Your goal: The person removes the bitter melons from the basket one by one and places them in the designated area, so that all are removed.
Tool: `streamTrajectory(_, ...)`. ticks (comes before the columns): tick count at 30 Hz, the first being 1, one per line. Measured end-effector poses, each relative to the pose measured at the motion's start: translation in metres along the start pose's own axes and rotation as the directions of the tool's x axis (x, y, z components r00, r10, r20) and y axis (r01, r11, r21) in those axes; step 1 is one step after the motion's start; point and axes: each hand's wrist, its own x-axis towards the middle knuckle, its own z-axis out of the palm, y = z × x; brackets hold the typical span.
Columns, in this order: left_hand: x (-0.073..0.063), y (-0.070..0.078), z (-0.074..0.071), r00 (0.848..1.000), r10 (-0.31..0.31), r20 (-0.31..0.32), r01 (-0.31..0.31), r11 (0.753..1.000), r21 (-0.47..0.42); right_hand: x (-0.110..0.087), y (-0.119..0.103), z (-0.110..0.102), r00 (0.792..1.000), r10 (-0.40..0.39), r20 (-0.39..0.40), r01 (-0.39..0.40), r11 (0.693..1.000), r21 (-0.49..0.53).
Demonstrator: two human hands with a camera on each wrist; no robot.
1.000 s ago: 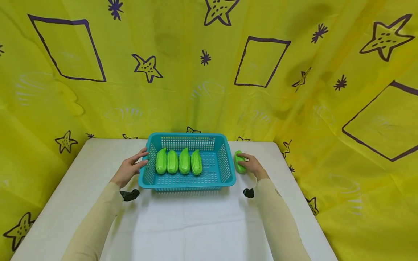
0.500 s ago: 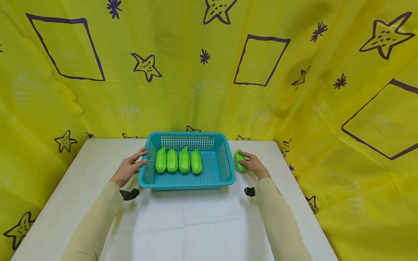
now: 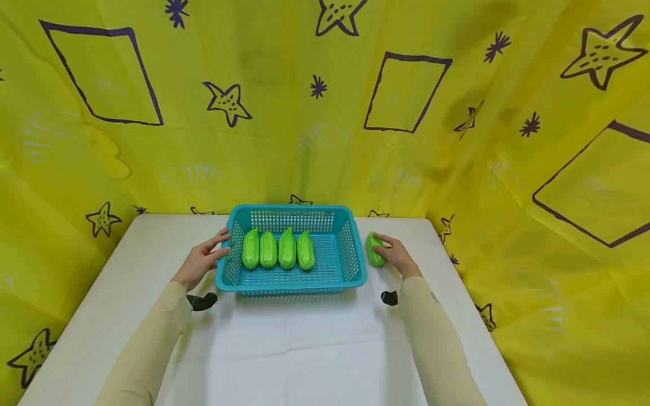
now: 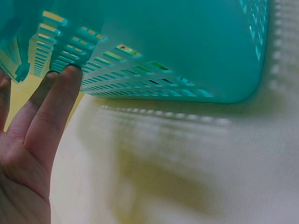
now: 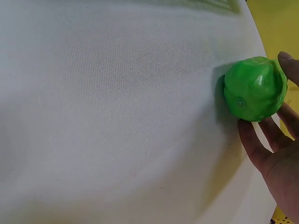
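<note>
A teal plastic basket (image 3: 290, 287) stands on the white table with several bright green, ridged, gourd-like vegetables (image 3: 286, 251) lined up in its left half. My left hand (image 3: 200, 262) is at the basket's left side, its fairly straight fingertips touching the perforated wall, as the left wrist view shows. To the right of the basket, my right hand (image 3: 397, 255) holds another green gourd (image 3: 374, 251) of the same kind. In the right wrist view, the thumb lies on one side of this gourd (image 5: 254, 88) and the fingers curve along the other, close over the tabletop.
A yellow curtain (image 3: 284, 141) with drawn stars and squares hangs behind and along both sides of the white table (image 3: 289, 355). Dark wrist-camera mounts (image 3: 201, 302) stick out below both hands. The right half of the basket floor (image 3: 330, 254) shows bare mesh.
My right hand and its gourd have shifted very slightly to the right. My left hand stays at the basket's side, and the gourds inside keep their places.
</note>
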Motion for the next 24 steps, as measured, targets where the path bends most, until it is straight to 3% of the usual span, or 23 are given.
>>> streamTrajectory(12,0.001,-0.001,-0.001,1.0,-0.016,0.001,0.016,1.0,-0.016,0.0,0.003,-0.005,0.999,0.019,-0.032,-0.02,1.0,-0.02)
streamTrajectory(24,0.001,-0.001,0.0,1.0,0.003,-0.001,-0.003,1.0,-0.007,0.0,-0.015,-0.016,0.979,-0.119,-0.164,0.118,0.993,-0.014)
